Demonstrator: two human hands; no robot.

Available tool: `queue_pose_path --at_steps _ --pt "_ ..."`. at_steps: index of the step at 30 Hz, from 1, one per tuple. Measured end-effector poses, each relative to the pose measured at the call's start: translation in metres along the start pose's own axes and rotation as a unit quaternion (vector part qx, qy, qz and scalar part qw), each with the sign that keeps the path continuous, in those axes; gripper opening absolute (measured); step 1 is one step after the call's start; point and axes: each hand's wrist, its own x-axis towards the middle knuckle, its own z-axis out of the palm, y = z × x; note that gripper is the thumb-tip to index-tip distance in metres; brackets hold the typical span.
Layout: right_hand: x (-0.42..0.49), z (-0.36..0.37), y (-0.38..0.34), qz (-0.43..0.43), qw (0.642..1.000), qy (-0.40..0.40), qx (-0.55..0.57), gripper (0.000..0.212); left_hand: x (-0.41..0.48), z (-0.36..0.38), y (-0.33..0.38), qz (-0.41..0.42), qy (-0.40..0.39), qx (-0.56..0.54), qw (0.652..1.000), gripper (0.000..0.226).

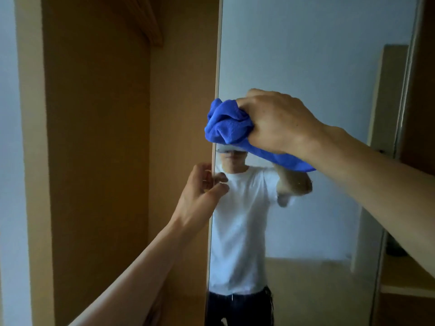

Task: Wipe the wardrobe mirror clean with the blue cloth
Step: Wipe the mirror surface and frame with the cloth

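left forearm point(131, 278): bare, rising from the bottom-left corner of the view towards the mirror's left edge.
right forearm point(376, 184): bare, coming in from the right side and crossing in front of the glass.
left hand point(200, 191): clamped on the left edge of the mirror about halfway up, fingers curled round the edge with the tips showing on the glass side.
right hand point(277, 123): closed in a fist round the blue cloth, knuckles up, held against the glass above the left hand and close to the same left edge.
blue cloth point(226, 123): bunched into a wad in the right hand; the bulk sticks out to the left of the fist and overlaps the mirror's left edge, and a tail hangs out below the wrist.
mirror point(317, 67): tall panel on an open wardrobe door, slightly tilted in the view, filling the middle and right; its surface looks hazy.
reflection: a person in a white T-shirt point(240, 231) and dark trousers, one arm raised; pale wall behind.
wardrobe interior point(98, 137): brown wood panels left of the mirror, with a wooden ledge point(150, 24) near the top.
wall point(9, 137): pale strip along the far left.
side shelf point(407, 278): light wood, at the lower right beyond the mirror's right edge.
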Motion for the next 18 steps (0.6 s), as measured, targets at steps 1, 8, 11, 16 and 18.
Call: queue_pose_path --at_steps 1,8,11,16,18 --pt "0.0 0.0 0.0 0.003 1.0 -0.005 -0.004 0.013 0.001 -0.001 -0.003 0.011 0.0 0.002 1.0 0.04" --pt "-0.015 -0.002 -0.017 0.015 0.999 -0.029 0.007 0.016 0.007 -0.005 -0.02 0.061 -0.011 0.023 0.998 0.036" --pt "-0.022 0.004 -0.023 0.008 1.0 -0.027 -0.008 0.015 0.005 -0.005 -0.025 0.064 -0.007 0.02 0.998 0.04" --pt "-0.038 0.041 -0.029 -0.017 0.997 -0.019 -0.072 0.019 0.001 -0.002 -0.034 0.073 -0.012 0.018 0.997 0.031" --pt "-0.048 0.058 -0.03 -0.037 0.996 -0.01 -0.077 0.011 -0.003 0.002 -0.034 0.094 -0.02 0.017 0.995 0.034"
